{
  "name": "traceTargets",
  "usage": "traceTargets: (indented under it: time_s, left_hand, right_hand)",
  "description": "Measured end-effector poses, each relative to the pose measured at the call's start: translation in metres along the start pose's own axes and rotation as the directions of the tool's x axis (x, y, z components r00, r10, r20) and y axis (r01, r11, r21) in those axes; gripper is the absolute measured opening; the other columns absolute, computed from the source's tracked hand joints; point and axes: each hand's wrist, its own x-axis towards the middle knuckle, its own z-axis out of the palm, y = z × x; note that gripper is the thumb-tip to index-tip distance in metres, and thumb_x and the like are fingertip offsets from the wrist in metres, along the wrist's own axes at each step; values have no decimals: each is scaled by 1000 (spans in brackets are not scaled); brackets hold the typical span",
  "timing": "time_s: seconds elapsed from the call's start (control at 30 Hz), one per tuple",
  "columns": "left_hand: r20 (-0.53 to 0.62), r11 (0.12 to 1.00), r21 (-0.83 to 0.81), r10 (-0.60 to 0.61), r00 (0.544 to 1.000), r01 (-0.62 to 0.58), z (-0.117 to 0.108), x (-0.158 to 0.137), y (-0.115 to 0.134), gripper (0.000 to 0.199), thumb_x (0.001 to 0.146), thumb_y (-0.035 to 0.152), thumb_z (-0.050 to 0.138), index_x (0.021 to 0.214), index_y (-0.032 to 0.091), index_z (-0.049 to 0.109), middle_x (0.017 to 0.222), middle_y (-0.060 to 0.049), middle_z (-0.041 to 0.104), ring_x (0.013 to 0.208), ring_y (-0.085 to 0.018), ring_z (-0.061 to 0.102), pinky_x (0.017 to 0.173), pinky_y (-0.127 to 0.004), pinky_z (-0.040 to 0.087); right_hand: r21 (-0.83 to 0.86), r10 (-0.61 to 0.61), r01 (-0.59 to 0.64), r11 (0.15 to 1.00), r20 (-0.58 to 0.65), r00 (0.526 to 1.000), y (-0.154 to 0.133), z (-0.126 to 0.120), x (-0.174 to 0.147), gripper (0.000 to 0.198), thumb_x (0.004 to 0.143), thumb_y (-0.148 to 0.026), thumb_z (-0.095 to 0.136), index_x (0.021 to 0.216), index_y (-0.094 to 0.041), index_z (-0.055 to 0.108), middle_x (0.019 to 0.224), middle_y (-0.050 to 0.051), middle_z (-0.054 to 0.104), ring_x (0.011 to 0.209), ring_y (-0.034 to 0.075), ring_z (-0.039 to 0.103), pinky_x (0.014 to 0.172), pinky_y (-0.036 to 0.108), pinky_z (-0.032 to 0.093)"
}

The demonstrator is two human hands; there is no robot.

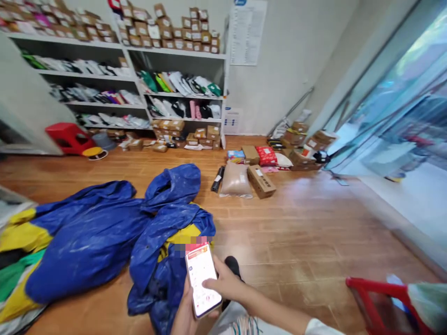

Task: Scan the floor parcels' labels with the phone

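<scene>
A smartphone (202, 279) with a lit, mostly white screen is held upright over my lap, at the lower middle of the head view. My left hand (186, 312) is closed around its lower left side, with fingertips showing below the bottom edge. From the right, my right hand (226, 283) grips the phone's right edge, its thumb lying on the screen and its other fingers partly hidden behind. Just beyond the phone lie large blue and yellow sacks (94, 237), crumpled on the floor. A dark shoe (232, 266) shows beside my right hand.
White shelves (181, 52) along the wall hold many boxes and bagged parcels. On the wooden floor ahead are a bulky clear-wrapped parcel (236, 180), a carton (261, 181) and a black roll (218, 179). Red stools stand at left (66, 135) and lower right (379, 288).
</scene>
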Motion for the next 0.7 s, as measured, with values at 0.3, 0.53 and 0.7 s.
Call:
traceTargets:
  time_s: [0.3,0.53,0.7]
  left_hand:
    - [309,989,143,-11,951,-35,252,206,-17,83,80,41,69,149,35,23,138,-8,54,116,-30,58,86,-39,57]
    - [447,973,230,-138,884,35,375,311,2,71,87,41,61,148,33,25,138,-8,53,111,-27,60,81,-37,58]
    - [469,958,285,-159,869,22,425,381,34,80,84,45,63,151,34,20,142,-9,49,111,-29,59,79,-39,59]
  right_hand:
    - [109,-76,142,984,-463,883,-64,-279,68,22,78,-26,56,99,-19,57,82,0,66,72,18,60,63,29,47]
    - [209,5,150,966,-600,800,-109,-409,126,22,77,-31,59,95,-18,59,74,-2,66,59,15,57,52,25,43]
    - [236,3,208,949,-668,744,-130,-468,189,24,73,-29,63,94,-19,61,82,0,69,68,17,61,59,26,47]
